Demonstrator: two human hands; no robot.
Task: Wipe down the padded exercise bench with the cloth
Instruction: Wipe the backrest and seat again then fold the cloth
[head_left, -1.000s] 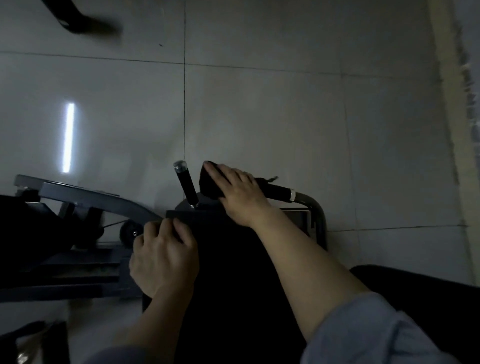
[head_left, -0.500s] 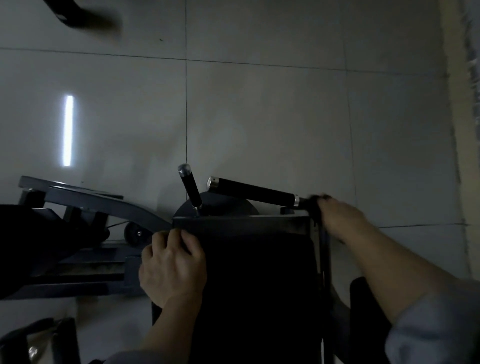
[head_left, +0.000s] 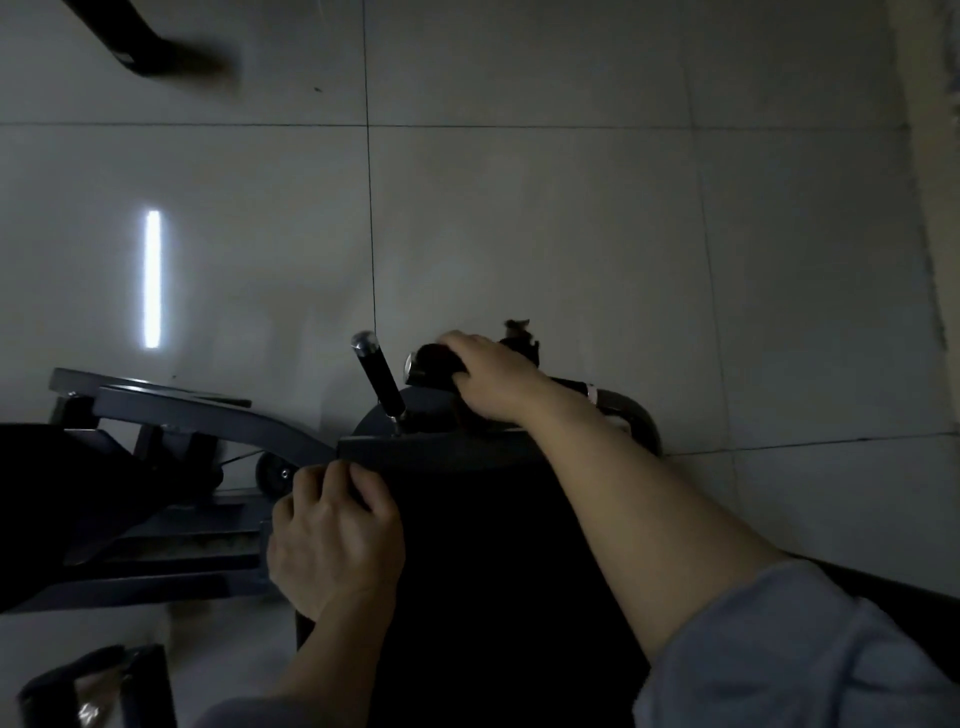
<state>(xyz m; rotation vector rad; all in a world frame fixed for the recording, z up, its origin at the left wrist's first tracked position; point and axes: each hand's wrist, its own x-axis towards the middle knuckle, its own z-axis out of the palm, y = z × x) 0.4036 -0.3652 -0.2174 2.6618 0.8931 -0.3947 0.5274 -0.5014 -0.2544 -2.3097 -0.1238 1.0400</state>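
Head view: right hand (head_left: 493, 376) fingers press cloth (head_left: 519, 338) around handle (head_left: 434, 366); left hand (head_left: 335, 540) curled on bench (head_left: 493, 571).

Upright lever (head_left: 378, 378) crowds the handlebar (head_left: 571, 387) (tiled floor (head_left: 545, 234) beyond lies bare).

1 view only, head cam, wide-angle, looking steeply down from above the bench (head_left: 483, 571) onto the tiled floor (head_left: 545, 234). Close range: both forearms enter from the bottom edge, left hand (head_left: 335, 540) and right hand (head_left: 493, 379) mid-frame, bench end near centre. No 2nd view, so no overlap.
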